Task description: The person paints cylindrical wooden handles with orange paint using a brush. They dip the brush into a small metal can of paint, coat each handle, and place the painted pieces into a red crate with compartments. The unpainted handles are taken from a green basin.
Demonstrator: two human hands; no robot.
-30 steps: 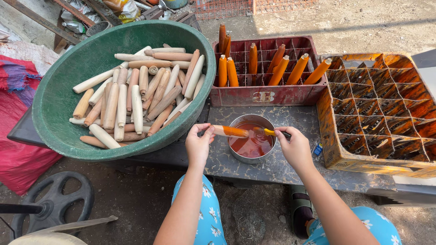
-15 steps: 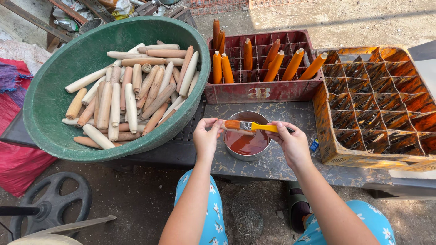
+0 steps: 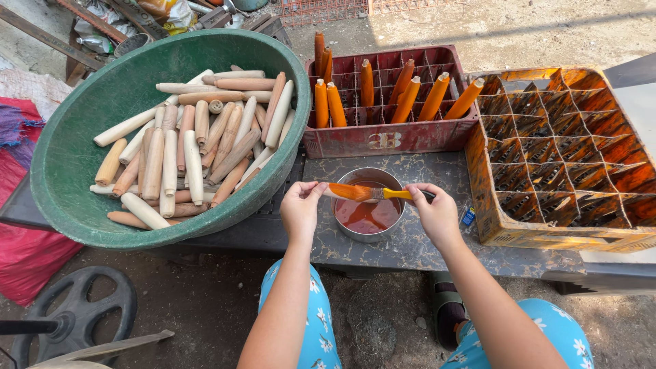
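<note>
Both forearms reaching forward from the lap, wrists level above the front rim of the metal bowl (image 3: 347, 232). Left hand (image 3: 301, 208) on the left side of the bowl, fingers curled inward, pinching the bare end of a wooden peg (image 3: 348, 192) held level over the orange-red stain in the bowl. Peg already wet and orange along most of its length. Right hand (image 3: 437, 213) on the right side, fingers clenched round the yellow handle of a paintbrush (image 3: 393, 194), bristles pressed against the peg's right end. Bowl resting on a dark marbled tabletop (image 3: 417, 242). To the left, a large green basin (image 3: 68, 171) heaped with unstained pegs. Behind the bowl, a red crate (image 3: 383, 140) with orange-coated pegs standing upright in its cells. To the right, a stained orange crate (image 3: 560, 232) with divider cells.
</note>
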